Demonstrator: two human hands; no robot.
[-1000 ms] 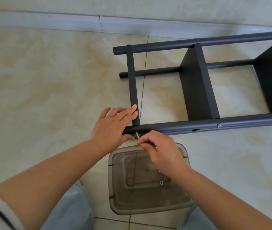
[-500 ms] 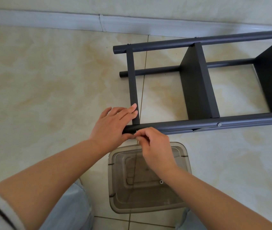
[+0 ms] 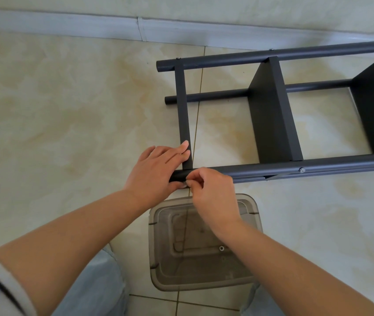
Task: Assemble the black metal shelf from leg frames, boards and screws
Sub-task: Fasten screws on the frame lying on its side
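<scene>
My right hand (image 3: 213,192) curls over the near tube's (image 3: 295,168) left end, so whatever my fingertips pinch there is hidden. My left hand (image 3: 156,169) covers the joint where the crossbar (image 3: 182,106) meets that tube. The shelf (image 3: 272,110) runs off the right edge. The small part in the tub (image 3: 156,265) is too tiny to name

A room in a home: glossy marbled beige floor tiles (image 3: 67,106) meet a pale skirting board (image 3: 90,26) along the wall.
</scene>
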